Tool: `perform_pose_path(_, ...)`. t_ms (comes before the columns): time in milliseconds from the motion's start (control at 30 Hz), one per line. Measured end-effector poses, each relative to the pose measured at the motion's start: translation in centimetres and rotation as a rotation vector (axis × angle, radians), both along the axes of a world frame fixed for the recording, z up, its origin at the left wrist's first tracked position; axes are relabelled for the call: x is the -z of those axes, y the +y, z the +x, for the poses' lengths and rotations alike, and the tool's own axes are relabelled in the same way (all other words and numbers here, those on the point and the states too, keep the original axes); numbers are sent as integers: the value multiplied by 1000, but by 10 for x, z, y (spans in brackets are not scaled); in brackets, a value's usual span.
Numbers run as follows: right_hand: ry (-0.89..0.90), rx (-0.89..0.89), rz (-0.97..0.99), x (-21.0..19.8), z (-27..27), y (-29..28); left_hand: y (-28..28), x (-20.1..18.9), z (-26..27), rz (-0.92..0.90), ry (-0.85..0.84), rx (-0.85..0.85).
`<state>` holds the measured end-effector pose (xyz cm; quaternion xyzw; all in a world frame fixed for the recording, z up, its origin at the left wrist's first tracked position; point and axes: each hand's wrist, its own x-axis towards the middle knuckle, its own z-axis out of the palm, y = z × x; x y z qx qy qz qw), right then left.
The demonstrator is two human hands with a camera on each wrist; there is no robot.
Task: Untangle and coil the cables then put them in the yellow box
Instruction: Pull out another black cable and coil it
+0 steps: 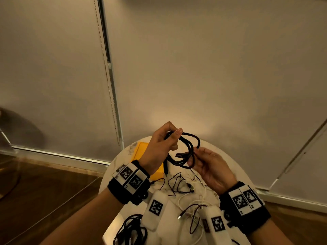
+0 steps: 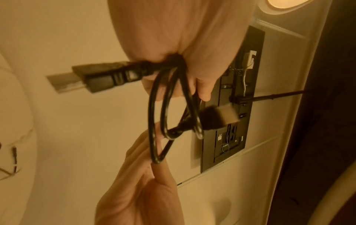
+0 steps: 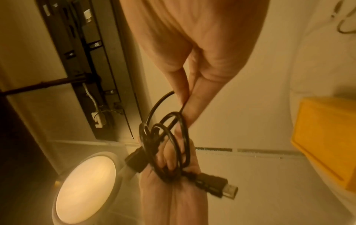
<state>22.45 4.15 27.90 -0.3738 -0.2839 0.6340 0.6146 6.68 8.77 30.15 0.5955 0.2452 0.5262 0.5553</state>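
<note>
A black cable (image 1: 187, 152) wound into a small coil hangs above the table between both hands. My left hand (image 1: 174, 137) grips the top of the coil, thumb over the strands. My right hand (image 1: 194, 156) pinches the coil's lower right side. In the left wrist view my left hand (image 2: 192, 76) clamps the strands beside one plug (image 2: 108, 77), and a second plug (image 2: 217, 118) dangles blurred. In the right wrist view my right hand (image 3: 187, 105) pinches one strand, with the coil (image 3: 173, 144) below it. The yellow box (image 1: 141, 151) lies on the table, partly hidden behind my left wrist.
A round white table (image 1: 230, 167) carries thin black cables (image 1: 177, 184), white cables (image 1: 194, 198) and a black bundle (image 1: 131, 230) near its front edge. Wooden floor (image 1: 44, 188) lies to the left. A lit lamp (image 3: 86, 187) and a dark wall panel (image 2: 231, 121) stand beyond.
</note>
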Motion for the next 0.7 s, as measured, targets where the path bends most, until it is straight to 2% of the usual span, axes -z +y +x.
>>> perform_pose_path(167, -252, -175, 71, 1, -11, -17, 6, -6, 4, 151, -47, -155)
perform_pose_path(267, -120, -285, 79, -1, -12, -19, 9, -8, 9, 177, -93, -252)
perform_pose_path(333, -88, -255, 80, -3, -9, -17, 9, -8, 12, 205, -70, -268)
perform_pose_path(433, -331, -136, 117, -11, -3, -16, 2, -8, 17, 300, 5, -317)
perform_pose_path(500, -408, -113, 143, -20, 1, -15, -5, -8, 20, 405, 57, -357)
perform_pose_path(633, -431, -59, 133, -30, 6, -15, -13, -7, 26, 492, 85, -339)
perform_pose_path(700, -384, -113, 154, -33, 6, -18, -13, -7, 27, 522, 95, -380)
